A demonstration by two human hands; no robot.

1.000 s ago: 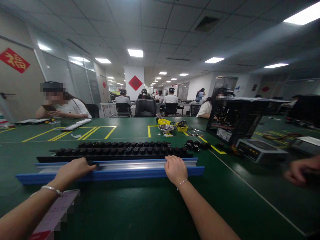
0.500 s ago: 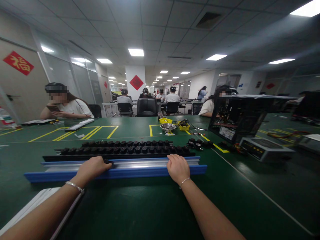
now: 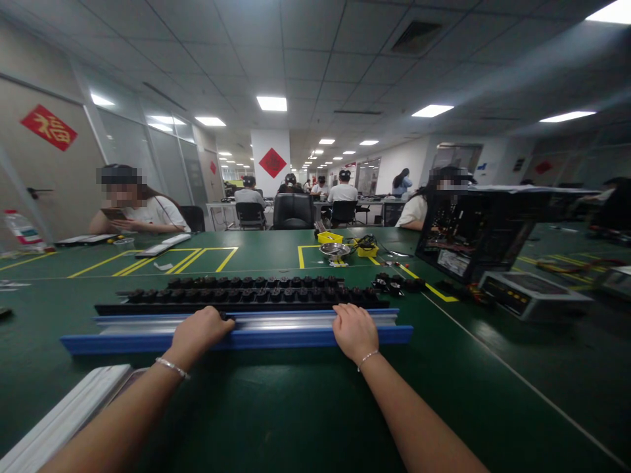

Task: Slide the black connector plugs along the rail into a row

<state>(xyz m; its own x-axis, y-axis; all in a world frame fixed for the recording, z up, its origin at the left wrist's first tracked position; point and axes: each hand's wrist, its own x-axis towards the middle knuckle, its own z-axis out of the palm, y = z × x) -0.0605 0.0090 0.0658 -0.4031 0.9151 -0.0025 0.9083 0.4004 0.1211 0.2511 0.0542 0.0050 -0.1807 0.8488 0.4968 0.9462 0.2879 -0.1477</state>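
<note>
A long blue channel with a silvery inner face (image 3: 290, 338) lies crosswise on the green table. Over its left half, my left hand (image 3: 200, 334) is closed, with a small black part (image 3: 226, 316) just showing at the fingertips inside the channel; most of that part is hidden. Toward the right end, my right hand (image 3: 355, 330) grips the channel, its fingers bent over the far blue edge. Right behind the channel sits a black rail (image 3: 162, 307) carrying a row of black wheel-like pieces (image 3: 271, 295), with a second such row (image 3: 256, 282) beyond.
Loose black pieces (image 3: 389, 284) lie right of the rows. Farther back are a metal bowl (image 3: 335, 250) and a yellow bin (image 3: 330, 237). An open computer case (image 3: 468, 230) and a power supply box (image 3: 535, 295) stand at right. A white slab (image 3: 69, 417) lies front left. Two people sit across the table.
My left hand has slid a little to the right along the channel. My right hand keeps its place on it. The whole view has shifted slightly.
</note>
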